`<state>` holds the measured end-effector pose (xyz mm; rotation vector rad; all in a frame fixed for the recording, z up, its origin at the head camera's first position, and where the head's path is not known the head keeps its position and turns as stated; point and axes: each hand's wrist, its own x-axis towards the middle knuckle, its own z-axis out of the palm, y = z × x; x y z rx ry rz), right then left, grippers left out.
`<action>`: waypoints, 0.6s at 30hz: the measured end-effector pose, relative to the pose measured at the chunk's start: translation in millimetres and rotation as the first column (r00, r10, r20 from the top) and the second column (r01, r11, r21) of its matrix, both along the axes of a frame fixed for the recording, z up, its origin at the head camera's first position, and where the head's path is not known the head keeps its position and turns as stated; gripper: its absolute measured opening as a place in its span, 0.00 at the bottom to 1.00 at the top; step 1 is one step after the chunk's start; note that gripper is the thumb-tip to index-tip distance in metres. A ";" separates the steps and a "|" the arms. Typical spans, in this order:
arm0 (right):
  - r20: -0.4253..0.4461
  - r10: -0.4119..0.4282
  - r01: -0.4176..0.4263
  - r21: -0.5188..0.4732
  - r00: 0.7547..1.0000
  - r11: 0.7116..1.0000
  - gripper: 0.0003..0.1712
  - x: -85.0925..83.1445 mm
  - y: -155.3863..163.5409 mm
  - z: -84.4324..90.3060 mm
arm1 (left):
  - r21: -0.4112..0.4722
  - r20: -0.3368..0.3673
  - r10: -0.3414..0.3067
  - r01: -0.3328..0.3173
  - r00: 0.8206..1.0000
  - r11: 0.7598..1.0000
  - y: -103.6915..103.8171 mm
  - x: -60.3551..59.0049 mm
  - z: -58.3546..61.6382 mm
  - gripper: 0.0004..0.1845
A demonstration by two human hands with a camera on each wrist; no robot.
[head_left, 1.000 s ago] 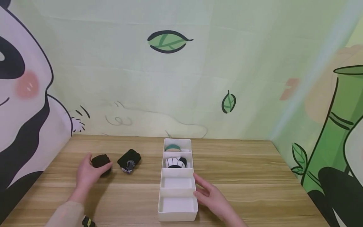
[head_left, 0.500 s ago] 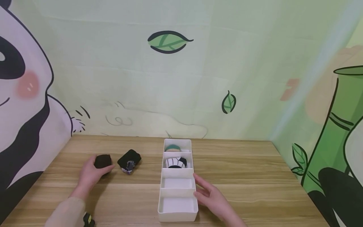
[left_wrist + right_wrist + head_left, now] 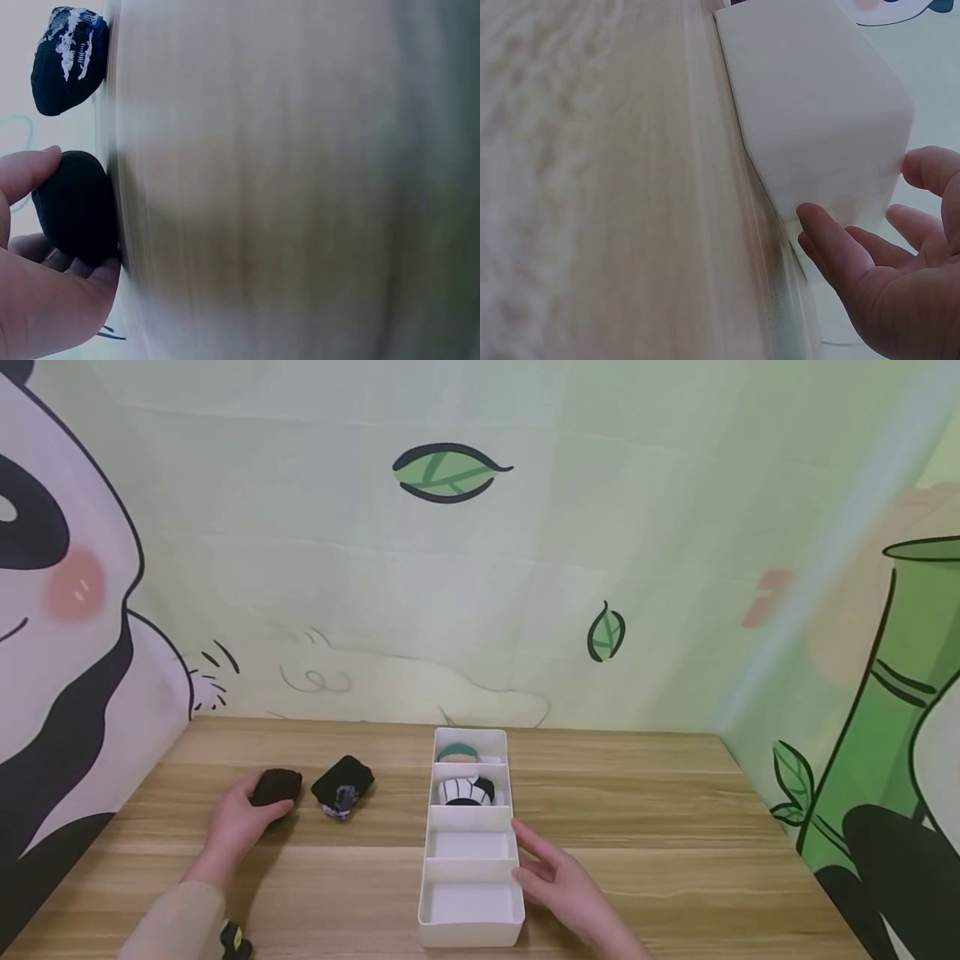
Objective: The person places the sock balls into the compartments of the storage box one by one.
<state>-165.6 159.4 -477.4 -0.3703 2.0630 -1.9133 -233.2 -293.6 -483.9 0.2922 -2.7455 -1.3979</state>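
Gripping the plain black bundle (image 3: pixel 276 787) at left on the table (image 3: pixel 637 797), the left hand (image 3: pixel 236 818) had thumb and fingers round it; a slack hold could have let it slip. The patterned bundle (image 3: pixel 342 783) just beside risked a nudge. The right hand (image 3: pixel 558 881), fingers loose, touched the tray (image 3: pixel 471 935); uneven pressure might have skewed it.

No legible txt/nos. in any view; white marks (image 3: pixel 67 54) on patterned bundle (image 3: pixel 56 94) unreadable.
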 end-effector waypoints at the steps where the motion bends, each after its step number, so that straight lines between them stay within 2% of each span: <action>1: 0.000 -0.001 0.001 0.001 1.000 1.000 0.38 0.0 0.0 -0.2 | -0.001 0.000 -0.001 0.001 1.000 1.000 0.0 0.2 0.2 0.45; 5: 0.002 -0.002 0.002 0.001 1.000 1.000 0.38 0.1 0.1 -0.3 | -0.006 -0.001 0.001 -0.001 1.000 1.000 -0.7 0.6 1.3 0.44; 12: 0.001 0.002 -0.002 -0.003 1.000 1.000 0.38 0.5 0.5 0.0 | -0.012 0.053 0.026 -0.026 0.998 1.000 -2.6 2.4 6.8 0.42; 18: -0.001 0.004 -0.004 -0.008 1.000 1.000 0.38 0.4 0.4 -0.1 | 0.001 0.049 0.029 -0.030 0.998 1.000 -4.1 2.6 7.0 0.40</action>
